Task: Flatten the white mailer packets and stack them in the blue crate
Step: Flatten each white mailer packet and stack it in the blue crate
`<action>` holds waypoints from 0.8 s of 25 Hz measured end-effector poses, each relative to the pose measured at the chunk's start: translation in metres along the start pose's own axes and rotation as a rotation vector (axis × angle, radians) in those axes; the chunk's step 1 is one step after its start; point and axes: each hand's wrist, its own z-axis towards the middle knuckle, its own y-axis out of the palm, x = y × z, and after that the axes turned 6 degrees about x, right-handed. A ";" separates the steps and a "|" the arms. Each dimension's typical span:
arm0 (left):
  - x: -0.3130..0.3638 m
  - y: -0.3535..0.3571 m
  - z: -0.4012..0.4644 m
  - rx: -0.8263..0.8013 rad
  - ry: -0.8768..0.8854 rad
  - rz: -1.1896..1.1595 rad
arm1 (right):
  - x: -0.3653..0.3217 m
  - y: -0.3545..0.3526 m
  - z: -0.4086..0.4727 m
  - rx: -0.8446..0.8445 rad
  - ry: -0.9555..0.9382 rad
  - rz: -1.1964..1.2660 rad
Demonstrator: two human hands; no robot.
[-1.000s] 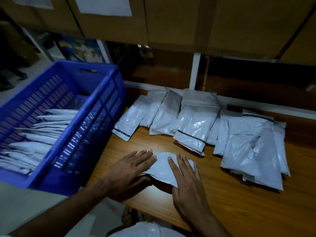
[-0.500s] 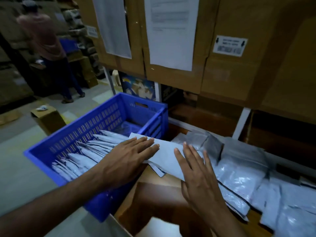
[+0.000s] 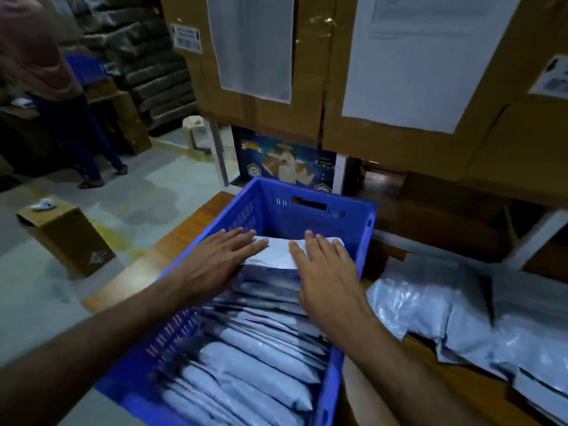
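Packet (image 3: 278,252) moved off the table into far end of blue crate (image 3: 365,241); left hand (image 3: 215,259) and right hand (image 3: 325,265) flat on it, apart; placement nearly done, more packets (image 3: 461,321) wait on the right

printed sheets (image 3: 424,56), box labels (image 3: 187,38), all illegible

Head camera looks down, close over the blue crate (image 3: 310,207).

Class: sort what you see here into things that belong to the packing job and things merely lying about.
Job: left hand, right hand, white packet, blue crate, packets waiting on the table.
Lying about: cardboard box on the floor, printed blue carton, plastic stool.
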 end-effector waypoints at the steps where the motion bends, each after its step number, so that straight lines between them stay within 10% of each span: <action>1: -0.007 0.011 0.010 -0.020 0.004 -0.020 | -0.006 0.005 0.014 -0.104 0.071 -0.025; 11: -0.008 0.089 0.073 -0.601 0.043 -0.270 | -0.011 0.081 0.074 -0.694 0.462 0.223; 20: -0.002 0.038 0.072 -0.943 0.307 -0.190 | -0.020 0.063 0.060 -0.901 0.497 0.331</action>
